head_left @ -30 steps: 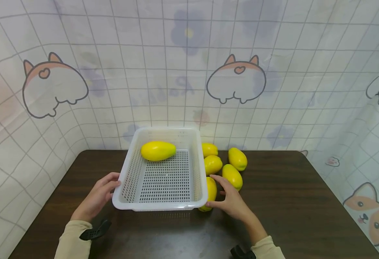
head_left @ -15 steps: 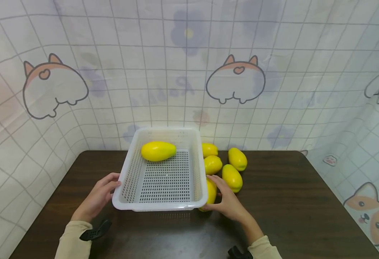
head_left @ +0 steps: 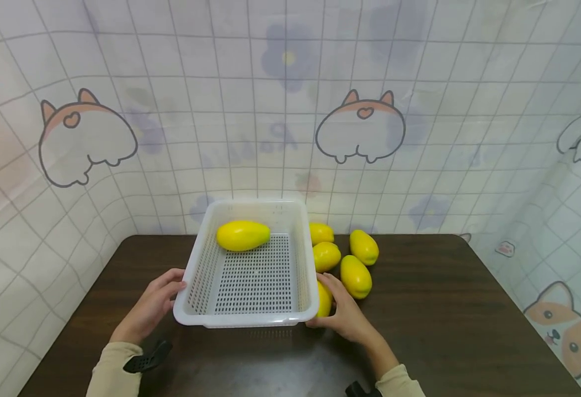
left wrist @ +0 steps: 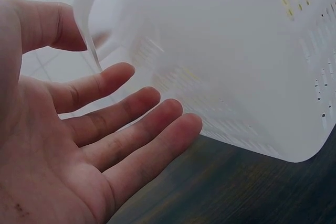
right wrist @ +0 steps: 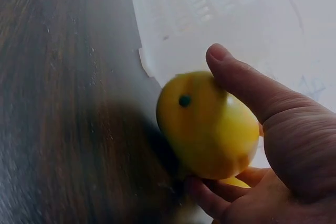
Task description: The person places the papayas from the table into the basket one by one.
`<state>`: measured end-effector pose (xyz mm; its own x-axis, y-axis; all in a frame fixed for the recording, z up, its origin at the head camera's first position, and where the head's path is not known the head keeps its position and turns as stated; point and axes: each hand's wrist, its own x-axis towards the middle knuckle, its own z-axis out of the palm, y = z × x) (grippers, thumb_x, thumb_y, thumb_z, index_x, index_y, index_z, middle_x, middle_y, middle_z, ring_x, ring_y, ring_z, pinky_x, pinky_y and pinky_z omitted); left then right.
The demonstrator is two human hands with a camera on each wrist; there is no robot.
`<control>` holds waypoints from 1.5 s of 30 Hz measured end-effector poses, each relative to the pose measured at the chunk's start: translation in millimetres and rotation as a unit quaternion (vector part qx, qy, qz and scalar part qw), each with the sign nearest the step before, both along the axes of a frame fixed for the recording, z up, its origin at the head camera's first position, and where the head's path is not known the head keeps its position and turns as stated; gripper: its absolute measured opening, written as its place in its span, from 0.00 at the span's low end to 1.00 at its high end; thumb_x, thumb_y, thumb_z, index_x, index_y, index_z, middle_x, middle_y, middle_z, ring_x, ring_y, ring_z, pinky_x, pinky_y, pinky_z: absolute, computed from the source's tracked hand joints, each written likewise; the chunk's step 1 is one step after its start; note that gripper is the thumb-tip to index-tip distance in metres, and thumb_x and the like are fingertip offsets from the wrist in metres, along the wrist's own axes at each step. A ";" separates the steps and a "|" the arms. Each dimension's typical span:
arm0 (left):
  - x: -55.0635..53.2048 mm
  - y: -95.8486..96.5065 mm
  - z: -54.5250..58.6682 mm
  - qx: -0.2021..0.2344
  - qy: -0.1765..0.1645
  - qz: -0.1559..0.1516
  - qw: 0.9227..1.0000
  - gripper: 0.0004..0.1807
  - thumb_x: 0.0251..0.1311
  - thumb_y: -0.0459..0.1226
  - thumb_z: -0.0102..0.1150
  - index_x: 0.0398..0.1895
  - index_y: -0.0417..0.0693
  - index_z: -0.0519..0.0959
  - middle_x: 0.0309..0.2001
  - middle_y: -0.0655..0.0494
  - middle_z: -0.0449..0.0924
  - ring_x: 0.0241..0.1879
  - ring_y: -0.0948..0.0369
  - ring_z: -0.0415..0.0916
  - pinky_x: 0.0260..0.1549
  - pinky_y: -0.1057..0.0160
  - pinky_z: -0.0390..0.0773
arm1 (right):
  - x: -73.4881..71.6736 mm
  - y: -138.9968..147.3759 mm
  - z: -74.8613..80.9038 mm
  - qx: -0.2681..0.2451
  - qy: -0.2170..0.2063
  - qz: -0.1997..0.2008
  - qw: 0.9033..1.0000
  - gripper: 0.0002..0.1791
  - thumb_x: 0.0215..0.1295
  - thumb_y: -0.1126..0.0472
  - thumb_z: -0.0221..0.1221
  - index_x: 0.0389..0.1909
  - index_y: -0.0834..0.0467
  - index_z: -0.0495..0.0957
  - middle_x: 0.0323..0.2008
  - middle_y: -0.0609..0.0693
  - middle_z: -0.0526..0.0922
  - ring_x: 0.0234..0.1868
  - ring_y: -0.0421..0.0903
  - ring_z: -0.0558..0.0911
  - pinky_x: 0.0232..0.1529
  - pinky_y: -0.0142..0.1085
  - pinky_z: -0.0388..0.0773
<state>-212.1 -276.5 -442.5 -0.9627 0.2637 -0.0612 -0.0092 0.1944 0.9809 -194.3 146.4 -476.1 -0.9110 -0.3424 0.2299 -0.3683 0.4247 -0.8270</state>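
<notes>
In the head view, the basket (head_left: 245,320) partly hides the fruit (head_left: 324,300) the right hand (head_left: 347,315) grips.

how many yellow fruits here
6: one fruit in the white basket, one fruit in the right hand, four fruits on the table right of the basket; others may be hidden.

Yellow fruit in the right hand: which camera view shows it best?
The right wrist view. The yellow fruit looks large there, its rounded end and dark spot visible. In the head view, the white basket and right hand partly cover it. The left wrist view shows no fruit clearly, only yellow patches through holes.
</notes>
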 end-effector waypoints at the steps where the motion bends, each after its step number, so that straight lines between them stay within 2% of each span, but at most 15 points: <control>1: -0.3 0.0 -0.1 0.000 -0.001 0.001 1.000 0.24 0.73 0.46 0.43 0.63 0.40 0.63 0.53 0.63 0.72 0.50 0.66 0.77 0.49 0.60 0.79 | -0.1 -0.7 -0.9 0.002 0.006 -0.002 1.000 0.49 0.46 0.51 0.75 0.70 0.42 0.60 0.72 0.53 0.59 0.69 0.55 0.62 0.64 0.60 0.64; 3: -1.0 0.4 0.5 0.002 0.003 -0.001 1.000 0.24 0.73 0.47 0.43 0.63 0.40 0.63 0.53 0.62 0.72 0.50 0.66 0.77 0.49 0.60 0.79 | -0.3 -2.1 -1.2 0.001 0.018 -0.005 1.000 0.50 0.45 0.51 0.75 0.70 0.43 0.60 0.71 0.52 0.60 0.69 0.55 0.61 0.67 0.61 0.59; 11: -1.5 1.4 3.3 0.000 0.003 -0.003 1.000 0.25 0.72 0.47 0.43 0.64 0.41 0.64 0.54 0.59 0.71 0.50 0.64 0.77 0.49 0.58 0.80 | 1.4 -4.2 1.2 -0.007 0.034 -0.015 0.999 0.50 0.44 0.50 0.75 0.69 0.45 0.61 0.70 0.50 0.62 0.69 0.54 0.63 0.67 0.60 0.60; 24: -1.6 0.1 -0.7 -0.005 -0.005 0.009 1.000 0.25 0.72 0.48 0.45 0.63 0.42 0.64 0.54 0.61 0.71 0.50 0.65 0.77 0.52 0.53 0.79 | 2.2 3.4 14.7 -0.027 -0.002 -0.037 0.999 0.48 0.47 0.52 0.74 0.70 0.47 0.60 0.71 0.49 0.60 0.67 0.54 0.64 0.66 0.59 0.63; 31: -2.2 0.2 -0.7 0.001 -0.002 0.004 1.000 0.25 0.72 0.48 0.44 0.63 0.41 0.64 0.54 0.61 0.72 0.50 0.65 0.77 0.49 0.57 0.80 | 3.6 6.8 24.1 -0.036 -0.022 -0.043 0.998 0.49 0.47 0.52 0.73 0.70 0.47 0.58 0.71 0.49 0.59 0.64 0.54 0.65 0.60 0.54 0.70; 45: -0.5 -1.3 -0.7 0.001 0.005 -0.004 1.000 0.24 0.72 0.47 0.43 0.63 0.41 0.64 0.54 0.61 0.71 0.50 0.65 0.76 0.49 0.57 0.80 | 4.3 15.7 29.4 -0.037 -0.003 -0.063 0.997 0.50 0.47 0.55 0.74 0.71 0.49 0.58 0.69 0.53 0.62 0.61 0.54 0.68 0.61 0.54 0.69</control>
